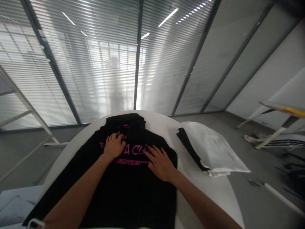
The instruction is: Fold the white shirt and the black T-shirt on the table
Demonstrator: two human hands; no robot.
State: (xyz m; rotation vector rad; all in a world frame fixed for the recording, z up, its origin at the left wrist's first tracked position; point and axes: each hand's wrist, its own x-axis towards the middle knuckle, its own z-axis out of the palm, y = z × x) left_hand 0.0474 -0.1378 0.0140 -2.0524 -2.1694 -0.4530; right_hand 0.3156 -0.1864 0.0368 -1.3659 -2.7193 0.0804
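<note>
A black hooded sweatshirt with pink lettering lies spread on a round white table, its hood toward the far edge. One sleeve stretches down to the lower left; the other seems folded or tucked under at the right. My left hand rests on the left part of the lettering, fingers spread and slightly bent. Flat on the right part of the print lies my right hand, its fingers apart. Both palms touch the cloth, and neither hand grips it. Some letters are hidden beneath my hands.
Right of the sweatshirt, a folded white and black cloth pile overhangs the table edge. White papers lie at the lower left. A metal frame stands at left, a small table at right. Glass partitions with blinds rise behind.
</note>
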